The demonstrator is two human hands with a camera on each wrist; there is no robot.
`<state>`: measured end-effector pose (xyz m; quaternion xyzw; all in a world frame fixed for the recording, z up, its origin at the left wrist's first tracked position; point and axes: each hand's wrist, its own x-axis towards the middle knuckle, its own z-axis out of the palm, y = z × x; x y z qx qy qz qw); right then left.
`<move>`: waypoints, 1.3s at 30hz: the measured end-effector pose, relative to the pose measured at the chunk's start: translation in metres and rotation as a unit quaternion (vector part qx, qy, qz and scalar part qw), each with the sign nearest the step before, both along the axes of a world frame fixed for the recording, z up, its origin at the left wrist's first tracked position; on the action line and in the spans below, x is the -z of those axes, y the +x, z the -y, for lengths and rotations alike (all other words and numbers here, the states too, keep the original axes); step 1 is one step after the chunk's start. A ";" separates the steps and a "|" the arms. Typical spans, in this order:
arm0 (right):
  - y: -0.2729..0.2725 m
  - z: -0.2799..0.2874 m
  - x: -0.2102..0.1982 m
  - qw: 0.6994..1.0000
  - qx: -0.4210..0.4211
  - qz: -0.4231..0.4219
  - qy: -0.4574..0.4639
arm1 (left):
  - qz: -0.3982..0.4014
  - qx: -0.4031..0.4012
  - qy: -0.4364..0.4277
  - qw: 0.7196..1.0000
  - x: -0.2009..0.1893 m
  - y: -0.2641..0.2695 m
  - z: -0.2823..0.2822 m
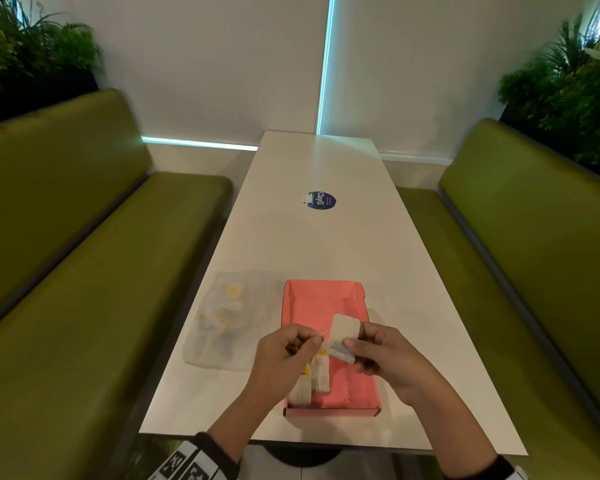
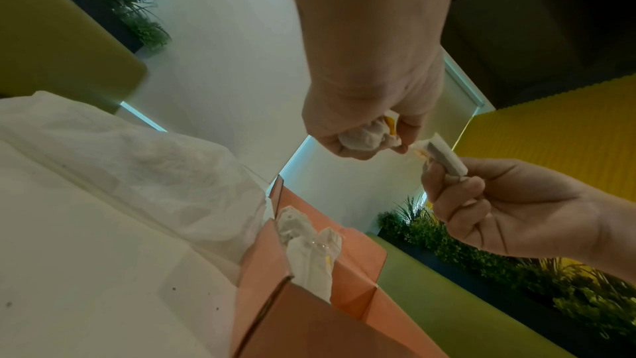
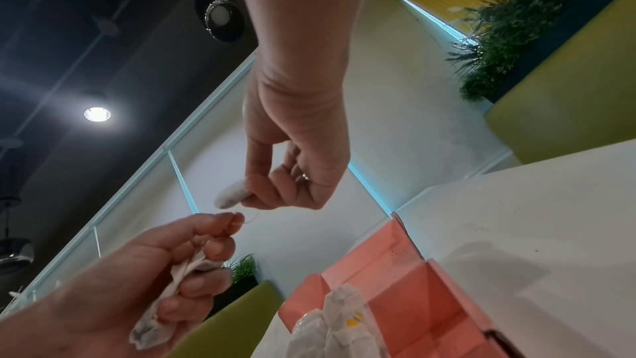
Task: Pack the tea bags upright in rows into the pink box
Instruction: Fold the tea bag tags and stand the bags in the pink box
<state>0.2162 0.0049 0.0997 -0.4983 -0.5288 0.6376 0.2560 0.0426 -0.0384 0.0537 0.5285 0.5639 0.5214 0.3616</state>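
Both hands hover over the near half of the open pink box [image 1: 321,301]. My right hand [image 1: 352,344] pinches one flat white tea bag [image 1: 345,329] by its lower end. In the right wrist view the same tea bag [image 3: 230,196] sticks out from the right hand [image 3: 254,189]. My left hand [image 1: 312,341] pinches its thin string [image 3: 251,217] and grips crumpled tea bags [image 3: 154,328] in the palm; they also show in the left wrist view as tea bags [image 2: 364,136] with a yellow tag. A few tea bags [image 1: 312,379] stand in the box's near left corner.
A clear plastic bag [image 1: 229,317] with more tea bags lies on the white table [image 1: 326,237] left of the box. A round blue sticker [image 1: 321,200] is farther up the table. Green benches [image 1: 84,271] flank both sides.
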 end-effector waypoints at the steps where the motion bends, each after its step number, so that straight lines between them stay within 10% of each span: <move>1: -0.001 0.000 0.000 1.000 0.003 -0.024 -0.019 | 0.012 0.013 -0.018 1.000 -0.002 0.000 0.001; 15: -0.010 -0.004 0.009 0.992 0.066 -0.076 -0.077 | 0.102 0.071 -0.044 0.991 -0.015 0.003 0.008; 39: -0.020 0.008 0.008 0.989 0.085 0.053 0.105 | -0.081 -0.011 0.025 0.996 -0.006 0.006 0.008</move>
